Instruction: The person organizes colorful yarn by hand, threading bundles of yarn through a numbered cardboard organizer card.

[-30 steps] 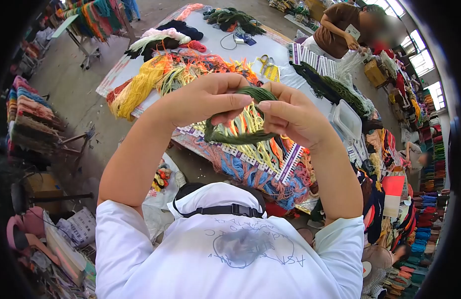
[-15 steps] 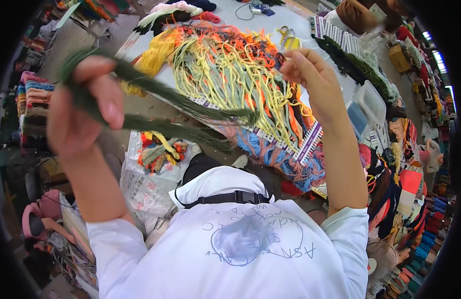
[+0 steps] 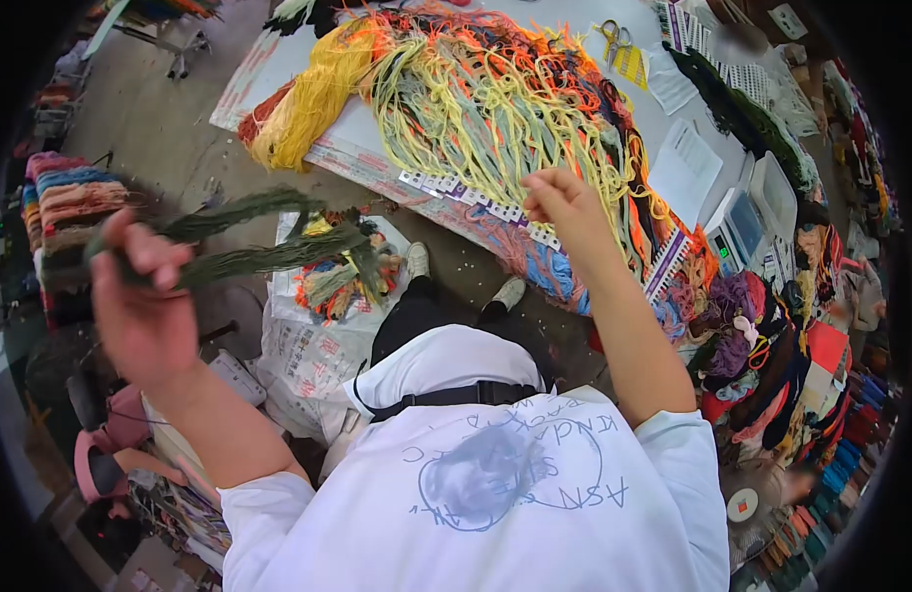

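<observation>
A dark green skein of yarn [image 3: 258, 252] is looped over my left hand [image 3: 145, 296], whose fingers are closed on it. Two long strands stretch from that hand to the right, their ends hanging above the floor and a white plastic bag [image 3: 303, 360]. My right hand [image 3: 569, 212] hovers over the table's front edge with its fingers curled in a pinch. Whether anything thin is between those fingertips I cannot make out. Below and behind it lies a broad pile of yellow, grey and orange yarn [image 3: 475, 118], with white-and-purple label cards [image 3: 456, 192] along its near edge.
On the table [image 3: 357, 148] lie a yellow yarn hank [image 3: 313, 99], scissors [image 3: 614, 41], paper sheets [image 3: 685, 173] and a scale [image 3: 724, 247]. A fan [image 3: 744, 503] stands at lower right. Stacked coloured yarn [image 3: 76, 197] is on the left.
My left hand has moved slightly lower with the green skein, whose strands have swung left, off the table's edge. My right hand has come down and to the left. The view has shifted.
</observation>
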A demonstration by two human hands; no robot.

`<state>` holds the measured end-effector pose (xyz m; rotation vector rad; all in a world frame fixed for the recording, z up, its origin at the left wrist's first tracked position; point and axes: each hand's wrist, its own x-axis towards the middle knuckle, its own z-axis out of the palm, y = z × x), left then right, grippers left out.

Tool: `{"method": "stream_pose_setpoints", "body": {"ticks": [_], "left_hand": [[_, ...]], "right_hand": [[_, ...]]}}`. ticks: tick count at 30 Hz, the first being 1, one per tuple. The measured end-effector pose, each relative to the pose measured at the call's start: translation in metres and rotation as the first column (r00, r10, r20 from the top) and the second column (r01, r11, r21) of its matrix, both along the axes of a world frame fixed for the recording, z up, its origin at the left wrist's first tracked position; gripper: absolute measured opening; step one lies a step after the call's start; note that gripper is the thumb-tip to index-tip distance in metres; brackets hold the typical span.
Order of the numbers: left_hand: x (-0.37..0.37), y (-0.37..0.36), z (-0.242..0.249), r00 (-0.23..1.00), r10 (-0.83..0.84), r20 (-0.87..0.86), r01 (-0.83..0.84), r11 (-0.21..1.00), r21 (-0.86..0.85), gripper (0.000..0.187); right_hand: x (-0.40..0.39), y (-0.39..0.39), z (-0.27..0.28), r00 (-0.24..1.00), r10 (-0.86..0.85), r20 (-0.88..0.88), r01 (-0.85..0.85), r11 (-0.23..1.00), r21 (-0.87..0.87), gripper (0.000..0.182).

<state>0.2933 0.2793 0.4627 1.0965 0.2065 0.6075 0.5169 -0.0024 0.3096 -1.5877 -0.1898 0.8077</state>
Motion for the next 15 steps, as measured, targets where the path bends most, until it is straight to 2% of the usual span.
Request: {"method": "stream_pose_setpoints", "body": {"ticks": [1, 2, 3, 4, 5, 6, 8, 9, 10, 11, 12, 15], "left_hand": [[0.01, 0.003, -0.015, 0.988, 0.031, -0.151, -0.043, 0.996, -0.072, 0.033], [0.019, 0.009, -0.043, 0.983, -0.09, -0.159, 0.062, 0.983, -0.172, 0.03], [0.026, 0.003, -0.068, 0.954, -0.093, -0.284, 0.022, 0.969, -0.245, 0.029], [0.036, -0.005, -0.092, 0.921, -0.148, -0.36, 0.008, 0.931, -0.364, 0.028], [0.05, -0.018, -0.109, 0.911, -0.183, -0.371, 0.004, 0.901, -0.433, 0.03], [0.059, -0.027, -0.118, 0.891, -0.214, -0.4, -0.011, 0.872, -0.49, 0.032], [0.068, -0.031, -0.124, 0.872, -0.392, -0.293, 0.204, 0.835, -0.51, 0.036], [0.07, -0.029, -0.128, 0.864, -0.414, -0.287, 0.23, 0.831, -0.506, 0.039], [0.072, -0.027, -0.131, 0.859, -0.435, -0.271, 0.253, 0.819, -0.515, 0.039], [0.074, -0.024, -0.133, 0.845, -0.462, -0.269, 0.263, 0.798, -0.542, 0.038], [0.075, -0.022, -0.136, 0.831, -0.485, -0.272, 0.268, 0.778, -0.569, 0.038], [0.08, -0.014, -0.148, 0.814, -0.503, -0.291, 0.275, 0.774, -0.57, 0.035]], "right_hand": [[-0.012, 0.02, 0.005, 1.0, 0.01, 0.029, -0.01, 1.0, -0.022, 0.018], [-0.022, 0.037, -0.008, 0.999, 0.049, -0.017, -0.049, 0.999, 0.019, 0.019], [-0.04, 0.06, -0.008, 0.99, 0.117, 0.074, -0.117, 0.993, -0.008, 0.019], [-0.056, 0.081, 0.011, 0.972, 0.1, 0.214, -0.103, 0.995, 0.003, 0.019], [-0.064, 0.1, 0.005, 0.917, 0.099, 0.387, -0.147, 0.984, 0.098, 0.021], [-0.07, 0.112, 0.016, 0.931, 0.134, 0.339, -0.175, 0.98, 0.093, 0.022], [-0.078, 0.128, 0.016, 0.91, 0.139, 0.391, -0.153, 0.988, 0.006, 0.015], [-0.081, 0.13, 0.014, 0.909, 0.117, 0.401, -0.121, 0.993, -0.015, 0.015], [-0.081, 0.131, 0.011, 0.941, 0.06, 0.334, -0.082, 0.995, 0.054, 0.014], [-0.079, 0.133, 0.013, 0.964, 0.012, 0.265, -0.047, 0.991, 0.127, 0.013], [-0.078, 0.13, 0.021, 0.992, 0.039, 0.12, -0.05, 0.995, 0.086, 0.01], [-0.076, 0.132, 0.015, 0.992, -0.027, 0.12, 0.014, 0.994, 0.105, 0.012]]}}
